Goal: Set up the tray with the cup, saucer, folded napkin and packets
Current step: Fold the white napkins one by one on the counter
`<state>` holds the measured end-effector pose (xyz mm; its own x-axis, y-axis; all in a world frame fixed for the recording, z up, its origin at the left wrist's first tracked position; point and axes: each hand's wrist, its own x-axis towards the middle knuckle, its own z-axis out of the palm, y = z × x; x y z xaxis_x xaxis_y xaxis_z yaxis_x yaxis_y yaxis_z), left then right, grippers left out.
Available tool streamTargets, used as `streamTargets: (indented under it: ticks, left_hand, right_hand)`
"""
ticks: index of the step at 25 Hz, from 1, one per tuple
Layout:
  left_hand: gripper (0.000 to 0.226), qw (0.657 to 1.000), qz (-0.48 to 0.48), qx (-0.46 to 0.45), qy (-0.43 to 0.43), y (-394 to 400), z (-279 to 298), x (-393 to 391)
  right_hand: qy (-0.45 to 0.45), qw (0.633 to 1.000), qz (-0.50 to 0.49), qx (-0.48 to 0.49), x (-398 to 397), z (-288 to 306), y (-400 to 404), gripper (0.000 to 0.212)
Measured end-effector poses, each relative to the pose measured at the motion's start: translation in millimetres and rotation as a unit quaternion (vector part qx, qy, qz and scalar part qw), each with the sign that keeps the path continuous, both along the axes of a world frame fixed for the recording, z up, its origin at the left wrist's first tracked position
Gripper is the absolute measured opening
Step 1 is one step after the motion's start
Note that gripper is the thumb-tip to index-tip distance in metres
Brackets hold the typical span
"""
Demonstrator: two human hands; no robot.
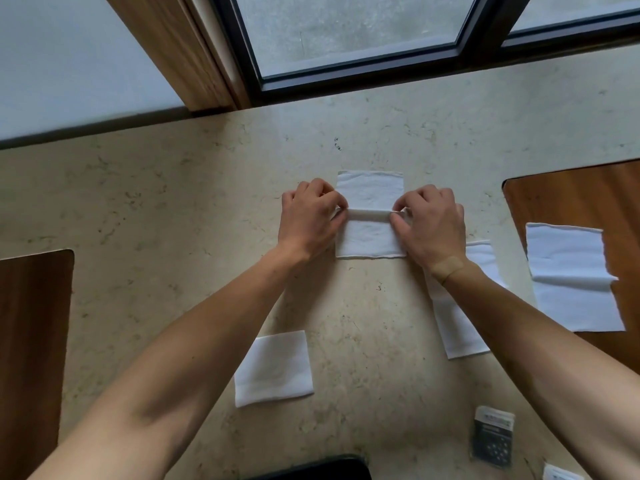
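A white napkin (370,194) lies flat on the beige stone counter, with a raised crease running across its middle. My left hand (309,216) pinches the left end of that crease. My right hand (431,225) pinches the right end. A folded square napkin (273,368) rests nearer to me on the left. A long napkin (460,327) lies partly under my right forearm. Another unfolded napkin (571,275) sits on the wooden tray (571,195) at the right. A dark packet (492,436) lies at the lower right, and a pale packet (561,474) is cut off by the bottom edge.
A second wooden tray (31,341) lies at the left edge. A dark object (318,469) shows at the bottom centre. A window with a dark frame (363,77) runs along the back of the counter. No cup or saucer is in view.
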<state>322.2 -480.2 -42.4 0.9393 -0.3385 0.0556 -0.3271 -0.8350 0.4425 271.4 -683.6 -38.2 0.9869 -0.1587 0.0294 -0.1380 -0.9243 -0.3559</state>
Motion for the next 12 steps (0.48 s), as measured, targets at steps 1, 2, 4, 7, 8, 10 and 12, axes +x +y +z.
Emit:
streamTargets:
  ticks: [1, 2, 4, 7, 8, 10, 12]
  left_hand:
    - [0.009, 1.000, 0.002, -0.006, -0.001, 0.1, 0.9, -0.5]
    - [0.008, 1.000, 0.002, -0.014, -0.002, 0.6, 2.5, -2.1]
    - [0.008, 0.999, -0.002, -0.039, 0.002, 3.0, 9.4, -7.1]
    - [0.009, 0.996, -0.001, -0.089, 0.028, 9.8, 25.3, -18.6]
    - [0.009, 0.994, 0.003, -0.106, 0.035, 12.3, 32.3, -25.3]
    - [0.008, 0.989, 0.012, -0.140, 0.047, 17.4, 44.5, -40.1]
    - [0.008, 0.985, 0.021, -0.160, 0.053, 24.2, 55.9, -57.5]
  right_hand:
    - [0.001, 1.000, -0.005, 0.009, -0.3, 0.2, 1.1, 0.010]
    - [0.000, 1.000, -0.009, 0.022, -1.0, 1.3, 1.9, 0.009]
    - [-0.008, 0.998, -0.013, 0.056, -3.6, 6.4, 4.2, 0.008]
    - [-0.007, 0.990, -0.014, 0.142, -12.1, 19.6, 10.8, 0.010]
    - [-0.001, 0.984, -0.012, 0.178, -18.2, 26.1, 14.7, 0.010]
    - [0.007, 0.973, -0.003, 0.232, -32.5, 39.9, 22.9, 0.012]
    - [0.009, 0.967, 0.014, 0.255, -49.5, 51.6, 31.6, 0.016]
